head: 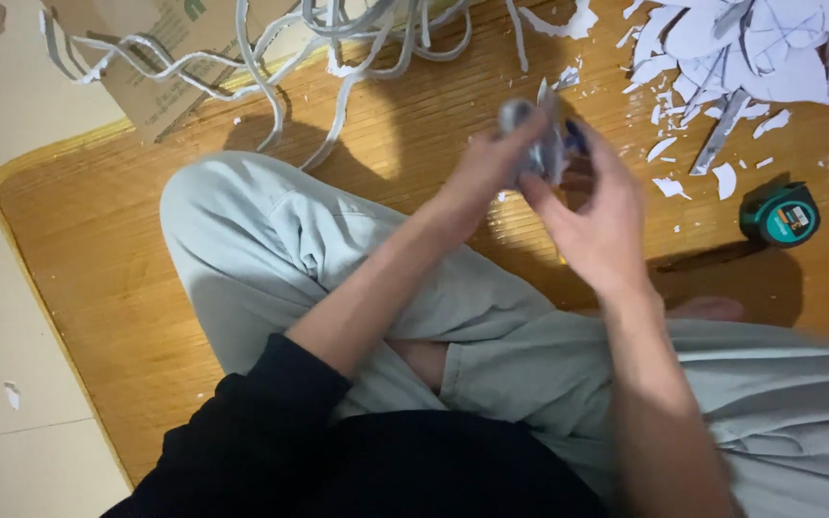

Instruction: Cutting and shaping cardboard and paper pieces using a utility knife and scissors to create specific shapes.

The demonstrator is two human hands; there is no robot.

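Observation:
I sit cross-legged in pale grey trousers on a bamboo mat [98,249]. Both hands meet above my knees around a small grey-white crumpled piece of paper or card [539,134], which is blurred by motion. My left hand [486,173], on an arm with a black sleeve pushed up, grips the piece from the left. The fingers of my right hand [599,221] close on it from the right. Something dark blue [576,139] shows at the right fingers; I cannot tell what it is.
A green and black tape measure [779,216] lies on the mat to the right. White and grey paper scraps [760,48] are piled at the top right. Long pale strips [338,58] trail over a cardboard box [146,67]. Tile floor [2,317] borders the mat on the left.

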